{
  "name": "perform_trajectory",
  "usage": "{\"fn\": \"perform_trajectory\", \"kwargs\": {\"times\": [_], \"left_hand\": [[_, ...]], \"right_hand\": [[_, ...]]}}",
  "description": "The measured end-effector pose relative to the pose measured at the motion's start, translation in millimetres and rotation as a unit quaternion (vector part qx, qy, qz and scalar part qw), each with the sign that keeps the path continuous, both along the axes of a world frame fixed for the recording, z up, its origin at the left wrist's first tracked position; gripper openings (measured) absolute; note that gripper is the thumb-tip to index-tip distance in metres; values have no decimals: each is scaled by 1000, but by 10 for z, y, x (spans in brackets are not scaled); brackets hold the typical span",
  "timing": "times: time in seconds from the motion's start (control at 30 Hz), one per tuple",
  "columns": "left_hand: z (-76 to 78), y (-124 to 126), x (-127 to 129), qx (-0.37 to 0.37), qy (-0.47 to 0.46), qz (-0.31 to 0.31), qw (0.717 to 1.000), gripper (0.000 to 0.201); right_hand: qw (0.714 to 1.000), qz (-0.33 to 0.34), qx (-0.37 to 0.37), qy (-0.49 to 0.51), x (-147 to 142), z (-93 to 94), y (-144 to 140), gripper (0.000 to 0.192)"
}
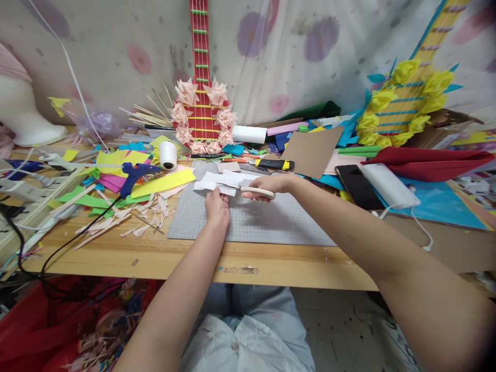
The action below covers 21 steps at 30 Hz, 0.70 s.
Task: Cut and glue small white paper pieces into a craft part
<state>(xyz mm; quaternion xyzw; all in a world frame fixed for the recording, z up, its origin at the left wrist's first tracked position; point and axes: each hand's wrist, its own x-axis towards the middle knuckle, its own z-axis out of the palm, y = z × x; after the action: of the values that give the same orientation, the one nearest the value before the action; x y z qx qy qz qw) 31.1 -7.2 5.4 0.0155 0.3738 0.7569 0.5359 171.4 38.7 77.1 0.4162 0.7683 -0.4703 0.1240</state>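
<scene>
Head view: pinched in the left hand (217, 207), near edge of a white paper piece (219, 182), thumb and fingers closed on it just above the grey cutting mat (248, 219). Wrapped around the cream handles of scissors (248, 190), right hand (271, 184), grip closed; blades pointing left, tips reaching into the paper from its right side. Cannot tell how far apart the blades stand. Long axis of the paper running left to right, roughly in line with the blades, lying just beyond the left hand and left of the right hand. Both hands close together over the far half of the mat, left nearer the body. Further left on the wooden table (155, 256), blue glue gun (134, 175) among coloured paper scraps; behind, red paper guitar (201, 103) ringed with pink flowers.
</scene>
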Motion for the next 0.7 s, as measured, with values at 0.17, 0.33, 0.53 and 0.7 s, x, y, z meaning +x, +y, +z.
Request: {"fn": "perform_trajectory", "kwargs": {"times": [0.17, 0.33, 0.53, 0.7], "left_hand": [[-15, 5, -5, -10, -5, 4, 1000, 13], [-26, 5, -15, -2, -16, -3, 1000, 14], [-17, 0, -22, -14, -26, -5, 1000, 12], [9, -5, -25, -23, -31, -7, 999, 11]], "right_hand": [[1000, 8, 17, -24, -21, 41, -21, 58], [1000, 5, 3, -22, -13, 65, -14, 58], [999, -8, -24, -28, -26, 125, -37, 57], [999, -11, -26, -38, -24, 110, -37, 58]]}}
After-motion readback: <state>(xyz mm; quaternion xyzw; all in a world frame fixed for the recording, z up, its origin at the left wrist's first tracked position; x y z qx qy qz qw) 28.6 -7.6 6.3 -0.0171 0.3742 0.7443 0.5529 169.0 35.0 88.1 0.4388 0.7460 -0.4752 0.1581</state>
